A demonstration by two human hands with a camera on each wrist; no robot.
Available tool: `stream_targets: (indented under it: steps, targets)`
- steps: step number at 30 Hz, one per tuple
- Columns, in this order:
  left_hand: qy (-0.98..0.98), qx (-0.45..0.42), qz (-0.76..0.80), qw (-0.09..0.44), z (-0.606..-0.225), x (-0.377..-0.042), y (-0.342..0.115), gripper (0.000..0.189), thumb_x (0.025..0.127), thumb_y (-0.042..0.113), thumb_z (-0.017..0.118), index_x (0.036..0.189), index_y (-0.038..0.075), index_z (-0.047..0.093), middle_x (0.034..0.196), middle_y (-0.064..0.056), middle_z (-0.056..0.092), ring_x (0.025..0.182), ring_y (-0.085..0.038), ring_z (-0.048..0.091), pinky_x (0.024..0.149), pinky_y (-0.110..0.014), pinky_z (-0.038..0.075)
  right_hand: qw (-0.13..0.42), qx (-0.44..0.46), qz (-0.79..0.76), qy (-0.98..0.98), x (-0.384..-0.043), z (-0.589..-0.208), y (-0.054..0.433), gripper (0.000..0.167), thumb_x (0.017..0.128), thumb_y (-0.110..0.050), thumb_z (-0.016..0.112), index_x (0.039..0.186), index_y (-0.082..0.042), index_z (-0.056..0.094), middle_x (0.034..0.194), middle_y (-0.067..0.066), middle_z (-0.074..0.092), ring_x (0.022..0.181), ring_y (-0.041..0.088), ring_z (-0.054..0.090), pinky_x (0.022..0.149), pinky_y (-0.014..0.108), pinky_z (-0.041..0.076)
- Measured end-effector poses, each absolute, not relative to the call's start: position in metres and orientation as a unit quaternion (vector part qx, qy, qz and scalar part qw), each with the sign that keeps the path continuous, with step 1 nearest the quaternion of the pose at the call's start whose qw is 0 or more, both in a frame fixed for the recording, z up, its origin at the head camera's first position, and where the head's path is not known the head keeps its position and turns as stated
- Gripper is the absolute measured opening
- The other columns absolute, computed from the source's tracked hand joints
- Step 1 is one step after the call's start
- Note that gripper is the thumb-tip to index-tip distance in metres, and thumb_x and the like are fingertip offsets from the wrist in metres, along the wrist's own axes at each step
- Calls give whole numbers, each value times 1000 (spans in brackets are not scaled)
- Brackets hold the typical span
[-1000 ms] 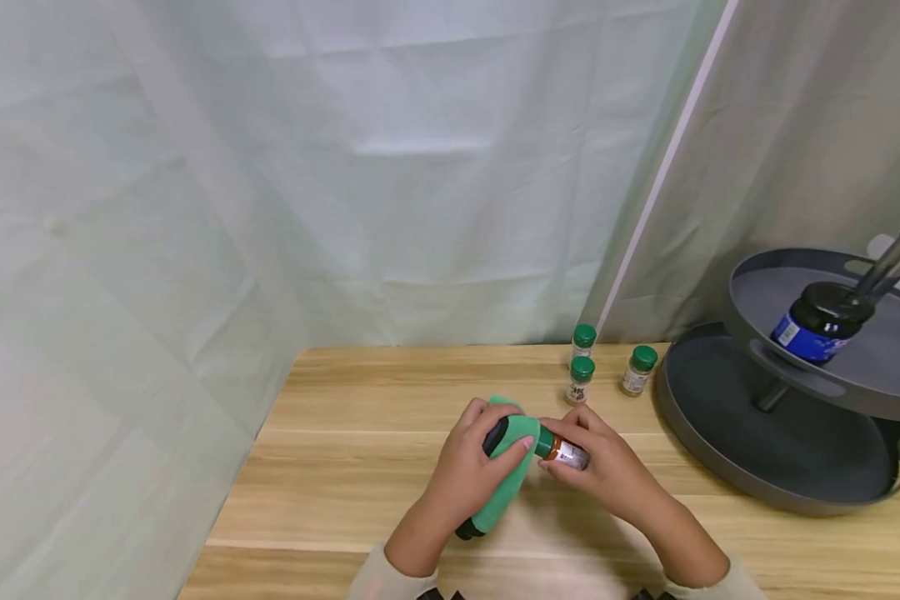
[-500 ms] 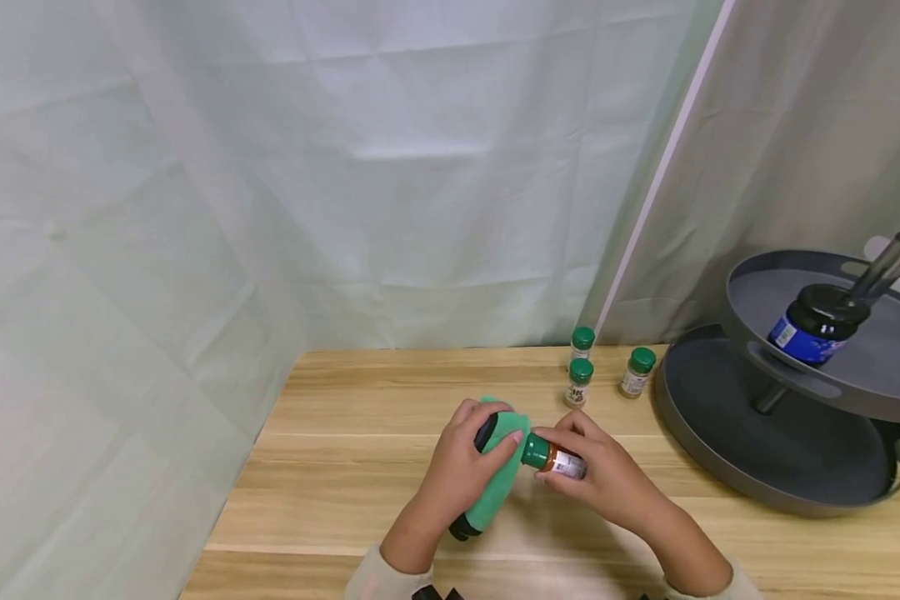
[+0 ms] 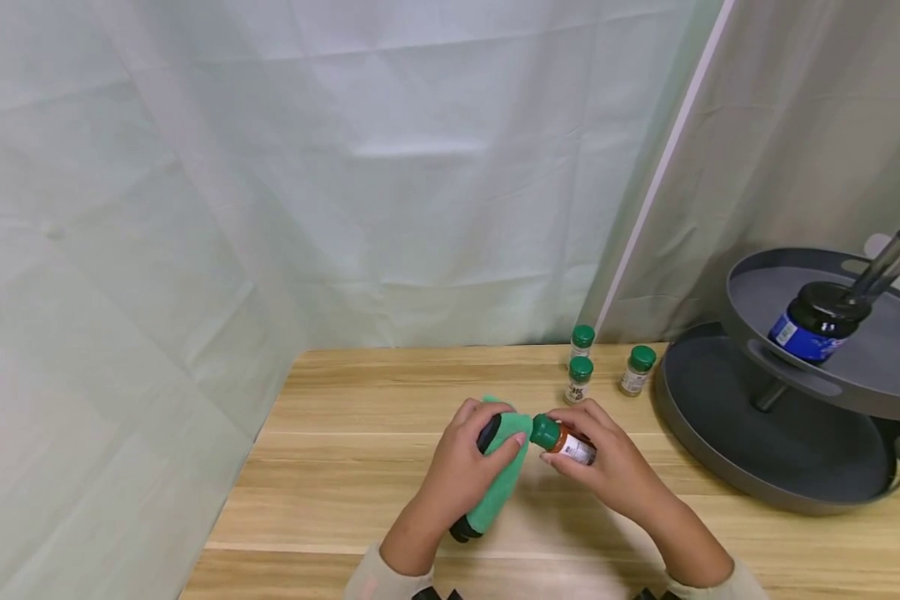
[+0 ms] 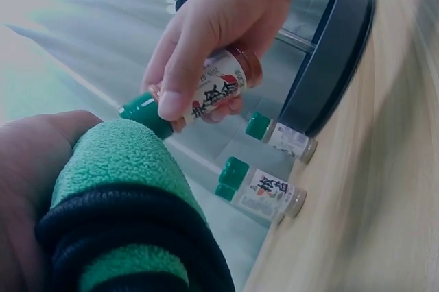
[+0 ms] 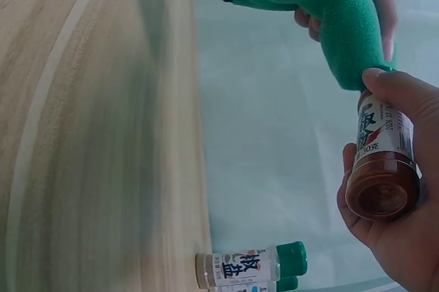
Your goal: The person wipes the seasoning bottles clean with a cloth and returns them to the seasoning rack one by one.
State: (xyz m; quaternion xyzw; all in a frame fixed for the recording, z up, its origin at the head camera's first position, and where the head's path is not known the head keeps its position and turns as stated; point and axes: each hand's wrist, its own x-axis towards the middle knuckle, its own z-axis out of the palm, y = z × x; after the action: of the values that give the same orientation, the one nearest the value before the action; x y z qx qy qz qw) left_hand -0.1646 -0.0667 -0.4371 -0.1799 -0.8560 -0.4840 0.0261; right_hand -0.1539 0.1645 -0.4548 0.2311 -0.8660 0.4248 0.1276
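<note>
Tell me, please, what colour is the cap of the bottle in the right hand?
Green; the spice bottle's cap shows best in the head view.

Head view looks down from above; both close wrist views share the spice bottle (image 4: 219,90).

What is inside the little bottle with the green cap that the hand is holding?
Through the clear small bottle with a green cap, held by the right hand, reddish-brown stuff shows at the bottom end. The white paper label hides the rest, so how full it is cannot be seen.

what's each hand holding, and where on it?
Left hand grips the rolled green cloth around its upper part. Right hand holds the spice bottle by its labelled body, cap free.
</note>
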Motion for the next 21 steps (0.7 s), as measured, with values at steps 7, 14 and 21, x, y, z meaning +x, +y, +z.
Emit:
stream_targets:
  steps: [7, 14, 21]
  targets:
    - [-850, -181, -494, 3, -435, -163, -67, 36, 95, 53, 65, 125, 32, 63, 112, 8, 54, 96, -12, 57, 82, -29, 51, 115, 224, 421, -871, -155, -457, 162, 43, 85, -25, 82, 125, -23, 65, 111, -9, 56, 91, 3, 57, 75, 22, 54]
    - [-842, -186, -506, -4, -432, -161, -67, 35, 94, 53, 65, 124, 35, 63, 111, 10, 53, 95, -11, 57, 80, -28, 51, 95, 237, 429, -866, -154, -458, 160, 41, 86, -28, 82, 124, -27, 66, 108, -10, 55, 88, 4, 57, 72, 22, 54]
    - [-831, -188, -523, -2, -432, -162, -68, 32, 94, 51, 68, 123, 38, 63, 112, 10, 54, 96, -13, 58, 81, -29, 52, 77, 250, 439, -860, -151, -456, 159, 42, 85, -26, 83, 124, -25, 68, 109, -8, 56, 90, 7, 60, 73, 23, 56]
